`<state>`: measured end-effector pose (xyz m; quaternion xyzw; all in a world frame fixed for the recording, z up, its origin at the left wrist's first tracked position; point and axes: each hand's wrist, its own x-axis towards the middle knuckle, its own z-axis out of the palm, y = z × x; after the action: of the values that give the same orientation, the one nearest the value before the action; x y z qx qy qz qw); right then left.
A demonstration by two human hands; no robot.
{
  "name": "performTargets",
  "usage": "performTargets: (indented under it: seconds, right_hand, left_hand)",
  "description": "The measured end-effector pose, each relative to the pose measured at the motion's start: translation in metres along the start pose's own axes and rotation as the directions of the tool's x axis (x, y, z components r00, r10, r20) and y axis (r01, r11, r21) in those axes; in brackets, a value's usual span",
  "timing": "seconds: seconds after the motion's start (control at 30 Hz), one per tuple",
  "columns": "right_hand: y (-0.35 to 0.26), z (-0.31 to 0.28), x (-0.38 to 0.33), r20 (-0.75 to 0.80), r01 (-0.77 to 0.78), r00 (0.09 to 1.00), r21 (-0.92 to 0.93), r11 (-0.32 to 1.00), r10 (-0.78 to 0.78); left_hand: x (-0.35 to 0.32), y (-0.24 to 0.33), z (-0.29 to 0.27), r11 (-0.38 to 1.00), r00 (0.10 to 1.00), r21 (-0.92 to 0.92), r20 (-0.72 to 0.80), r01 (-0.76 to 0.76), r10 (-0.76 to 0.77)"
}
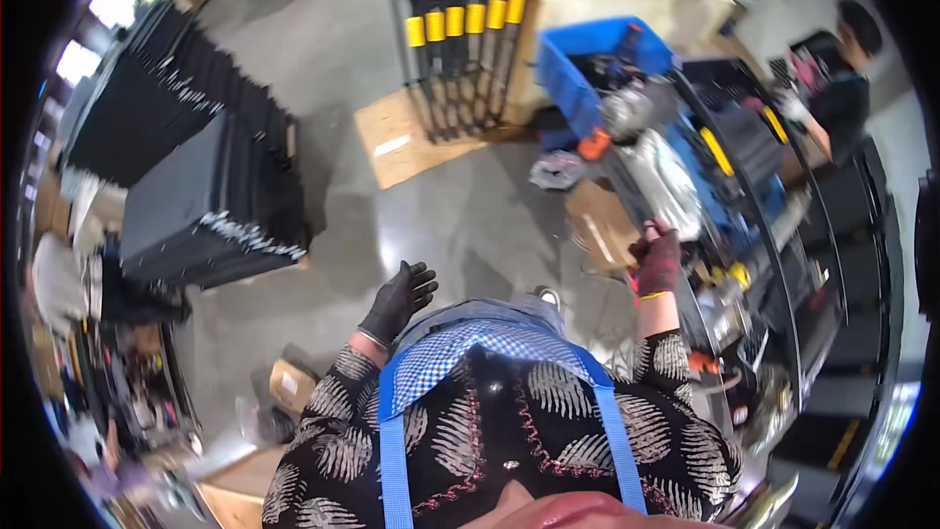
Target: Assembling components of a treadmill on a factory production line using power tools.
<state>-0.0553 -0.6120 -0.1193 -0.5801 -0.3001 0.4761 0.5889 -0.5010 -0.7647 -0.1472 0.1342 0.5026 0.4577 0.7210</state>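
My left hand point(399, 301), in a dark glove, hangs over the floor in front of my checked blue apron point(460, 333). Its fingers are stretched out and nothing lies in them. On the right, my right hand point(657, 260) wears a dark red glove with bare fingertips. Those fingers are curled at the edge of a cluttered workbench; whether they hold anything is too blurred to tell. Beside them are a brown cardboard box point(600, 225) and a silvery plastic-wrapped bundle point(661, 181).
A blue bin point(578, 78) full of parts stands past the bench. Black folded frames with yellow bands point(455, 20) stand on a wooden board point(392, 142) ahead. Stacked black panels point(211, 201) fill the left. A co-worker point(832, 78) is at the far right, another person point(64, 279) at the left.
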Motion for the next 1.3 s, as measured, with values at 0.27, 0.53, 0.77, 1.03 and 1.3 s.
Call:
performTargets:
  seconds: [0.27, 0.53, 0.77, 1.03, 1.3]
  right_hand:
    - [0.068, 0.29, -0.087, 0.581, -0.331, 0.716, -0.207, 0.921, 0.388]
    - [0.143, 0.516, -0.156, 0.828, -0.265, 0.338, -0.371, 0.89, 0.447]
    - [0.192, 0.707, -0.266, 0.847, -0.29, 0.001, -0.509, 0.811, 0.532]
    - [0.299, 0.869, -0.357, 0.532, -0.169, 0.029, -0.832, 0.529, 0.846]
    - [0.313, 0.894, -0.379, 0.572, 0.173, 0.205, -0.82, 0.546, 0.794]
  left_hand:
    - [-0.062, -0.015, -0.144, 0.885, 0.931, -0.335, -0.279, -0.324, 0.235]
    - [-0.098, 0.021, -0.273, 0.762, 0.77, -0.353, -0.571, -0.543, 0.285]
    - [-0.137, 0.082, -0.375, 0.7, 0.636, -0.317, -0.73, -0.64, 0.25]
    - [-0.172, 0.082, -0.461, 0.518, 0.539, -0.382, -0.82, -0.765, 0.192]
    - [-0.217, 0.089, -0.593, 0.569, 0.582, -0.439, -0.808, -0.696, 0.089]
